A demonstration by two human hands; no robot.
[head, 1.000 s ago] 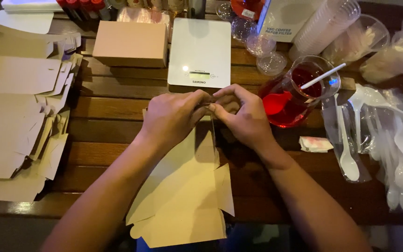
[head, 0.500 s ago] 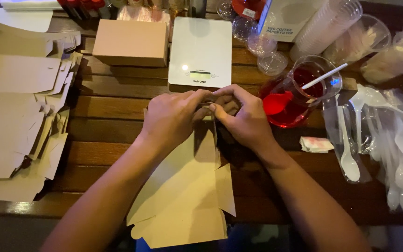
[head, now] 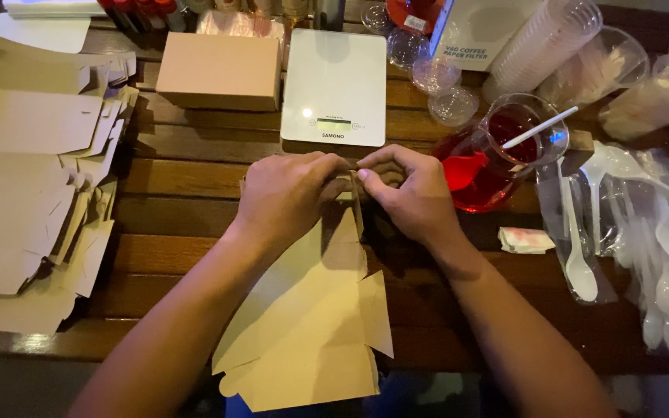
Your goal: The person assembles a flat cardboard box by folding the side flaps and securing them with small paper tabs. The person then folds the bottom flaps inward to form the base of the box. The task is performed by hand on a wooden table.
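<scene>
Head view looks down on a dark slatted wooden table (head: 195, 174). Both hands meet at the far end of one flat brown cardboard box blank (head: 311, 325), which runs from the table's middle to overhang its near edge. One left hand (head: 284, 197) and one right hand (head: 412, 197) each pinch the blank's top flap, fingers closed on the cardboard, thumbs nearly touching.

Room is tight: one white kitchen scale (head: 334, 85) sits just beyond the knuckles, one folded brown box (head: 220, 71) stands beside it, and one glass jug of red liquid (head: 497, 159) stands just right of the right hand. One stack of unfolded blanks (head: 25, 186) fills the left edge; bagged white plastic spoons (head: 644, 232), too many to count, crowd the right. Bare boards lie only between the stack and the left forearm.
</scene>
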